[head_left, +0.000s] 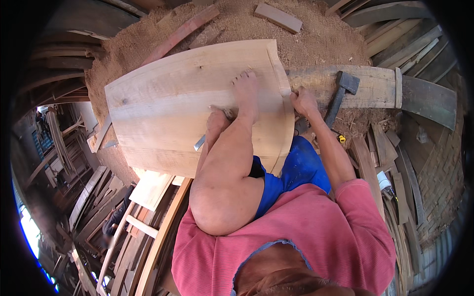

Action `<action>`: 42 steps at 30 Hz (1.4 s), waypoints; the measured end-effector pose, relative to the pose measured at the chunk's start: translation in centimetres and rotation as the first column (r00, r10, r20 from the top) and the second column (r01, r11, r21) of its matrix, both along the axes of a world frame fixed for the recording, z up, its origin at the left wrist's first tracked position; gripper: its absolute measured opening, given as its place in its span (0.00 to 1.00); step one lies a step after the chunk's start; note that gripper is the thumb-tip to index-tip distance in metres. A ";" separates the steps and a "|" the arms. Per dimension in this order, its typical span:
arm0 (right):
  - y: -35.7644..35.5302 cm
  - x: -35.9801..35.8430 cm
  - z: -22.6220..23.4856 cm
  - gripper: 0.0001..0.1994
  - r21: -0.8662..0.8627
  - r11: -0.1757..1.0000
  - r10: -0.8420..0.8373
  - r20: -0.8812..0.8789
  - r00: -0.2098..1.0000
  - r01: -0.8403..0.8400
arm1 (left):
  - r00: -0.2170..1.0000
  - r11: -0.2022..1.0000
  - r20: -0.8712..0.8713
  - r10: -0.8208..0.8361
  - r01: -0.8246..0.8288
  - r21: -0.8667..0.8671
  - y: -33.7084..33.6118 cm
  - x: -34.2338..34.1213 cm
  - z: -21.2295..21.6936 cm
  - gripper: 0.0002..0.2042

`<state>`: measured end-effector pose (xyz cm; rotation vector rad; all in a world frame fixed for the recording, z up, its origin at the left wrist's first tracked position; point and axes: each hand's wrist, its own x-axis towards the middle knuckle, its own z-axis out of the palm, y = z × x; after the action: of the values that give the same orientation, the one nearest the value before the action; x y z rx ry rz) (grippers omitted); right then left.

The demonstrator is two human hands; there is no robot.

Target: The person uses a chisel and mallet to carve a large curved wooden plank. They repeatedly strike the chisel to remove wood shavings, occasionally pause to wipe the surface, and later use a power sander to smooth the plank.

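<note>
One broad wooden panel [187,108], made of pale boards joined edge to edge, lies across the middle of the scene, tilted so its right edge curves over a heavy timber beam [365,86]. A bare foot [245,91] presses down on the panel near that edge. The left hand [217,121] rests low on the panel beside the shin, fingers clenched around a metal tool [200,143] whose flat end pokes out below. The right hand [303,101] sits at the panel's right edge, fingers curled over it where it meets the beam. A hammer [340,93] lies on the beam just right of that hand. Sawdust [306,44] heaps up on the far side, and loose planks [380,153] lie to the right.
</note>
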<state>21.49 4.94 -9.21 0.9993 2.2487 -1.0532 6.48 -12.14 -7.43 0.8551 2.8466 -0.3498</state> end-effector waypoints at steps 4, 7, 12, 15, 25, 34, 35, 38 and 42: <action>-3.6 6.3 1.1 0.19 -0.081 0.995 -0.061 0.018 0.998 0.062 | 0.998 0.997 0.006 0.068 -0.068 -0.034 -1.8 0.2 0.2 0.16; -5.5 8.6 0.7 0.20 -0.088 0.992 -0.081 0.043 0.996 0.085 | 0.998 0.997 0.015 0.065 -0.064 -0.033 -1.6 0.3 -0.3 0.15; -6.6 5.5 5.4 0.21 0.044 0.996 -0.068 -0.239 0.969 0.081 | 0.998 0.998 -0.026 0.065 -0.065 0.001 -2.2 0.4 -0.5 0.11; -5.4 2.0 6.7 0.23 0.032 0.999 0.022 -0.263 0.964 -0.014 | 0.996 0.996 0.023 0.086 -0.087 0.006 -1.6 0.1 -0.4 0.11; -4.3 3.5 3.4 0.10 0.048 0.980 0.198 -0.167 0.966 -0.193 | 0.994 0.997 -0.082 0.072 -0.071 0.022 -2.4 0.1 -2.8 0.10; 5.2 11.4 2.5 0.29 0.441 0.830 -0.327 -0.113 0.938 0.343 | 0.911 0.566 0.408 -0.065 -0.303 0.767 -1.9 -12.2 14.5 0.26; 5.3 11.4 1.5 0.30 0.348 0.847 -0.366 -0.166 0.916 0.402 | 0.881 0.480 0.452 -0.142 -0.338 0.809 -0.5 -12.3 15.7 0.29; 5.3 11.9 -1.2 0.29 0.132 0.846 -0.471 -0.270 0.840 0.516 | 0.768 0.278 0.552 -0.325 -0.480 0.832 3.8 -10.6 15.6 0.24; 6.6 11.6 0.7 0.19 -0.118 0.829 -0.558 -0.250 0.791 0.547 | 0.670 0.290 0.598 -0.441 -0.524 0.801 6.3 -8.0 13.1 0.19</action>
<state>33.09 11.56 -8.54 1.6495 2.1724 -1.5574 -1.56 -5.83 5.69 0.7023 1.9014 1.6206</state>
